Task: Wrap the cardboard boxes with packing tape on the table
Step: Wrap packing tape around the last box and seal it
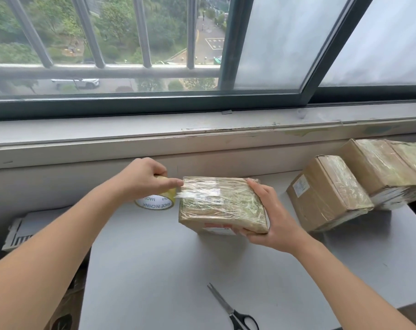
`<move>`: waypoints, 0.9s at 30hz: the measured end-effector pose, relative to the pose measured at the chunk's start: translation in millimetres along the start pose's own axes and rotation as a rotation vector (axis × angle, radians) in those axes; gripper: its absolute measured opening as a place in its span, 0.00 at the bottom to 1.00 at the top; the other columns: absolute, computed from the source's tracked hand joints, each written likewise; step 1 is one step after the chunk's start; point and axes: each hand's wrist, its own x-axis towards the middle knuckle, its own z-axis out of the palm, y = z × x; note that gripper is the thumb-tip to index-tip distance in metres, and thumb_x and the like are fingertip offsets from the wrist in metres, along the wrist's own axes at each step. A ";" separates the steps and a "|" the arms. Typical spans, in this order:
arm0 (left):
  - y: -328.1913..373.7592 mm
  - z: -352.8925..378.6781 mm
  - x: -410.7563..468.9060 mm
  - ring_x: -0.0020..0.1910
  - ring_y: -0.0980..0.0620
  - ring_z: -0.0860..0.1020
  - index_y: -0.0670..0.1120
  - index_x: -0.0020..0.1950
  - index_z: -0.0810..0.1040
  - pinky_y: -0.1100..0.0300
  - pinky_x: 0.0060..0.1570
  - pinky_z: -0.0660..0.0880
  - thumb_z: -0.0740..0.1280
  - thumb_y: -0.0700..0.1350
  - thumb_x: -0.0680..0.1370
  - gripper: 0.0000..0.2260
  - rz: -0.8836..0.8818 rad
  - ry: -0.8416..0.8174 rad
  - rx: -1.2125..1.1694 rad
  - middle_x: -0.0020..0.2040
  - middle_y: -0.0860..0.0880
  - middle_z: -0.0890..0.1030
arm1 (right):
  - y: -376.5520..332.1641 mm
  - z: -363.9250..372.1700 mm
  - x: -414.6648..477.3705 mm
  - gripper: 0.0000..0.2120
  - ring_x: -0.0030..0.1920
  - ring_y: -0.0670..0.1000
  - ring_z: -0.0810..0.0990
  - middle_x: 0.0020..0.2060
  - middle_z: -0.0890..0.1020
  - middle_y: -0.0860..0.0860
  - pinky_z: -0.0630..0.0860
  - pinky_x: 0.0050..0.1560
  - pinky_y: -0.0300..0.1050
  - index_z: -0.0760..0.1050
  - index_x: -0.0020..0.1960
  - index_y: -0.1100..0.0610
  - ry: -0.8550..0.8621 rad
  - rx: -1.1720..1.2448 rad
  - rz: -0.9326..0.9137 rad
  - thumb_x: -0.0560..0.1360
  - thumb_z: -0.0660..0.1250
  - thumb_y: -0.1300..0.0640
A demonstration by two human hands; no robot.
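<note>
A flat cardboard box [222, 206], its top wrapped in shiny clear tape, is tilted up off the grey table [169, 263]. My right hand [267, 220] grips its right edge, thumb on top and fingers underneath. My left hand [146, 178] holds a roll of yellowish packing tape [158, 201] just left of the box, with the index finger stretched out to the box's upper left corner. A short strip of tape runs from the roll onto the box top.
Two taped cardboard boxes lean at the right: a nearer one [328, 192] and a larger one [388, 171] behind it. Black-handled scissors [233, 310] lie near the table's front edge. A window sill [202, 139] runs behind. A white slotted object [23, 229] sits beyond the table's left edge.
</note>
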 end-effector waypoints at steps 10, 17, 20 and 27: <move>26.5 39.8 26.8 0.24 0.55 0.62 0.46 0.31 0.67 0.62 0.25 0.57 0.75 0.65 0.72 0.27 0.031 -0.064 -0.052 0.22 0.56 0.62 | -9.2 -37.5 -7.8 0.53 0.80 0.48 0.47 0.81 0.40 0.43 0.56 0.79 0.61 0.44 0.83 0.45 -0.142 -0.527 0.274 0.69 0.71 0.33; 27.7 45.2 33.8 0.28 0.52 0.62 0.45 0.34 0.66 0.57 0.29 0.57 0.72 0.67 0.74 0.28 0.001 -0.041 -0.052 0.29 0.51 0.64 | -44.6 -0.2 20.7 0.50 0.83 0.51 0.41 0.83 0.43 0.54 0.40 0.81 0.48 0.39 0.83 0.58 -0.181 -0.733 0.244 0.77 0.56 0.29; 32.3 46.6 35.4 0.27 0.52 0.61 0.47 0.32 0.62 0.57 0.29 0.56 0.72 0.66 0.74 0.29 0.000 -0.020 -0.079 0.28 0.52 0.62 | -46.8 -12.8 34.3 0.47 0.83 0.51 0.47 0.83 0.49 0.55 0.47 0.80 0.47 0.44 0.83 0.57 -0.183 -0.722 0.292 0.78 0.60 0.31; 33.7 49.9 35.6 0.27 0.52 0.61 0.48 0.32 0.62 0.57 0.28 0.57 0.72 0.66 0.74 0.29 -0.027 -0.008 -0.081 0.27 0.53 0.62 | -67.9 18.2 56.9 0.59 0.82 0.50 0.37 0.82 0.38 0.53 0.42 0.82 0.53 0.37 0.83 0.58 -0.272 -0.673 0.251 0.66 0.43 0.19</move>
